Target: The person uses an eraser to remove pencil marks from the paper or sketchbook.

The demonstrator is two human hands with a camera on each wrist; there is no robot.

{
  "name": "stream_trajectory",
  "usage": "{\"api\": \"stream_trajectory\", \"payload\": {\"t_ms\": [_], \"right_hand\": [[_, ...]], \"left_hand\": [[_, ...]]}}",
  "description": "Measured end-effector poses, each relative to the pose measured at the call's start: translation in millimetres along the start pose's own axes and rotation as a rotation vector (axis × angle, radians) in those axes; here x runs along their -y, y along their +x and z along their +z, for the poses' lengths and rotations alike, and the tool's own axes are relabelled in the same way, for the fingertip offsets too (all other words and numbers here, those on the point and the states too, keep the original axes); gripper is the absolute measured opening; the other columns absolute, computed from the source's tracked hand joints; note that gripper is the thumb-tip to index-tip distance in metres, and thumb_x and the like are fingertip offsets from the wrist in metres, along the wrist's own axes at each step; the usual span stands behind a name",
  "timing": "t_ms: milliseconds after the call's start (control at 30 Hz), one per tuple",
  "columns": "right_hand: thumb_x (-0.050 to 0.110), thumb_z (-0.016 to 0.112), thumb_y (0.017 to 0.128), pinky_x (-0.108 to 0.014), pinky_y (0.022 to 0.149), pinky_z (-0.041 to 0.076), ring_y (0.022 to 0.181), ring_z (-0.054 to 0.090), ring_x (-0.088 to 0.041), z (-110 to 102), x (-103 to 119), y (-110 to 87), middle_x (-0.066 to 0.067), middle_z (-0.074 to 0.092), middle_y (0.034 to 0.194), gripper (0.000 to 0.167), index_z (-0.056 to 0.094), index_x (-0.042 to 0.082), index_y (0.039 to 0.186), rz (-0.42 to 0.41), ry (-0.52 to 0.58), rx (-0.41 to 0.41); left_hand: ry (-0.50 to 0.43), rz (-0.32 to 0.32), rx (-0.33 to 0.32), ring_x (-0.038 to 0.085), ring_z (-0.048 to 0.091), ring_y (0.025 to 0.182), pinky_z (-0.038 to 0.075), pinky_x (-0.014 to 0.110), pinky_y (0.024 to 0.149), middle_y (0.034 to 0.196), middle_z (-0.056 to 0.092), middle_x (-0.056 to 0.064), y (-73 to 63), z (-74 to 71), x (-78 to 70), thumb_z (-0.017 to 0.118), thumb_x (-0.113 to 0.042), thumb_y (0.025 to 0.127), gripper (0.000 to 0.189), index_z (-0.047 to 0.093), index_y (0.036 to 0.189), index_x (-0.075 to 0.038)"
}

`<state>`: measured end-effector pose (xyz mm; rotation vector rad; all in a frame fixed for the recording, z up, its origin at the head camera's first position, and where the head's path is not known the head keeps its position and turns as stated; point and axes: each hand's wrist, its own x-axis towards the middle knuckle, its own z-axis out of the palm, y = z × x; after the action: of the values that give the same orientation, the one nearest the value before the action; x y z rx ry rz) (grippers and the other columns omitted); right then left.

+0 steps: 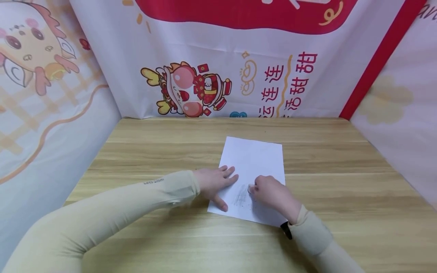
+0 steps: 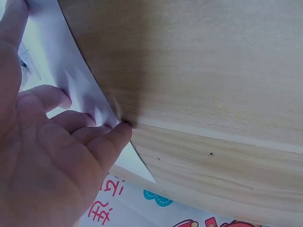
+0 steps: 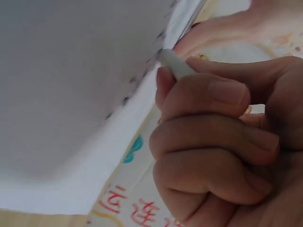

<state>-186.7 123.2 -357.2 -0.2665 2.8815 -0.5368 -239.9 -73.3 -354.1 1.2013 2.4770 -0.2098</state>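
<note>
A white sheet of paper (image 1: 254, 159) lies on the wooden table, with a grey pencil scribble (image 1: 241, 196) on its lower part. Across the sheet's left edge, my left hand (image 1: 216, 184) rests with its fingers spread. My right hand (image 1: 273, 192) pinches a small white eraser (image 3: 177, 66) between thumb and forefinger, its other fingers curled in. The eraser's tip meets the paper at the right side of the scribble. Dark crumbs (image 3: 126, 100) dot the sheet near the tip in the right wrist view. Most of the eraser is hidden inside the fingers.
The wooden table (image 1: 153, 151) extends around the sheet on all sides. A printed cloth (image 1: 205, 45) with red lettering hangs behind its far edge. More printed cloth hangs along the left and right sides. A black band (image 1: 286, 230) shows at my right wrist.
</note>
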Motion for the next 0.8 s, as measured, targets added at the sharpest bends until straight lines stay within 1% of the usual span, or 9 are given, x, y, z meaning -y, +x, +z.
{"api": "stream_trajectory", "payload": {"t_ms": [100, 233, 333, 400, 533, 600, 667, 800], "right_hand": [[0.015, 0.061, 0.095, -0.034, 0.055, 0.042, 0.059, 0.05, -0.02, 1, 0, -1.5, -0.005, 0.053, 0.063, 0.025, 0.058, 0.006, 0.072, -0.028, -0.02, 0.015], [0.016, 0.062, 0.096, -0.035, 0.055, 0.042, 0.059, 0.05, -0.019, 0, 0, -3.1, -0.004, 0.054, 0.064, 0.022, 0.061, 0.005, 0.077, -0.031, -0.037, 0.012], [0.015, 0.059, 0.097, -0.035, 0.054, 0.042, 0.058, 0.05, -0.019, 1, 1, -3.0, -0.004, 0.053, 0.064, 0.024, 0.059, 0.006, 0.075, -0.043, -0.052, 0.011], [0.016, 0.059, 0.097, -0.035, 0.052, 0.042, 0.057, 0.05, -0.019, 2, 2, -3.2, -0.004, 0.053, 0.063, 0.026, 0.057, 0.008, 0.072, -0.041, -0.064, 0.006], [0.018, 0.061, 0.096, -0.035, 0.05, 0.041, 0.056, 0.05, -0.019, 4, -1, -2.4, -0.004, 0.052, 0.062, 0.027, 0.056, 0.008, 0.07, -0.017, -0.081, -0.02], [0.018, 0.061, 0.095, -0.035, 0.05, 0.04, 0.055, 0.05, -0.019, 3, -3, -1.8, -0.004, 0.053, 0.062, 0.027, 0.057, 0.008, 0.07, -0.007, -0.087, -0.028], [0.019, 0.06, 0.096, -0.035, 0.049, 0.04, 0.054, 0.05, -0.019, 3, -3, -0.7, -0.004, 0.053, 0.062, 0.027, 0.058, 0.008, 0.072, 0.005, -0.091, -0.029], [0.02, 0.059, 0.097, -0.033, 0.048, 0.04, 0.052, 0.049, -0.019, 4, -3, 1.5, -0.004, 0.053, 0.061, 0.026, 0.06, 0.007, 0.075, 0.029, -0.093, -0.023]], "left_hand": [[-0.005, 0.01, -0.006, 0.035, 0.017, 0.145, 0.026, 0.04, 0.113, 0.161, 0.014, 0.015, 0.8, 2.1, 1.1, 0.069, -0.064, 0.079, 0.104, 0.024, 0.157, -0.011], [-0.025, 0.021, -0.016, 0.034, 0.014, 0.146, 0.025, 0.04, 0.114, 0.162, 0.012, 0.015, 0.8, 4.2, 3.0, 0.067, -0.065, 0.08, 0.104, 0.023, 0.157, -0.011], [-0.038, 0.024, -0.014, 0.032, 0.012, 0.147, 0.024, 0.039, 0.114, 0.162, 0.01, 0.014, 0.5, 5.1, 4.7, 0.067, -0.064, 0.081, 0.103, 0.022, 0.158, -0.012], [-0.042, 0.026, -0.017, 0.032, 0.011, 0.147, 0.023, 0.039, 0.115, 0.162, 0.01, 0.014, 0.9, 5.4, 5.7, 0.067, -0.063, 0.082, 0.104, 0.021, 0.158, -0.01], [-0.066, 0.016, -0.036, 0.03, 0.011, 0.147, 0.018, 0.038, 0.116, 0.163, 0.011, 0.012, 1.7, 6.9, 6.5, 0.06, -0.06, 0.09, 0.094, 0.021, 0.157, -0.006], [-0.076, 0.008, -0.055, 0.029, 0.011, 0.147, 0.016, 0.038, 0.116, 0.162, 0.011, 0.013, 2.4, 8.7, 6.4, 0.056, -0.061, 0.092, 0.092, 0.022, 0.156, -0.004], [-0.069, 0.0, -0.064, 0.031, 0.008, 0.147, 0.014, 0.039, 0.117, 0.162, 0.009, 0.015, 2.6, 12.1, 6.5, 0.053, -0.067, 0.089, 0.099, 0.02, 0.156, -0.003], [-0.021, 0.005, -0.087, 0.036, 0.004, 0.147, 0.012, 0.04, 0.117, 0.161, 0.004, 0.023, 3.5, 19.0, 7.0, 0.055, -0.081, 0.076, 0.122, 0.016, 0.155, 0.002]]}}
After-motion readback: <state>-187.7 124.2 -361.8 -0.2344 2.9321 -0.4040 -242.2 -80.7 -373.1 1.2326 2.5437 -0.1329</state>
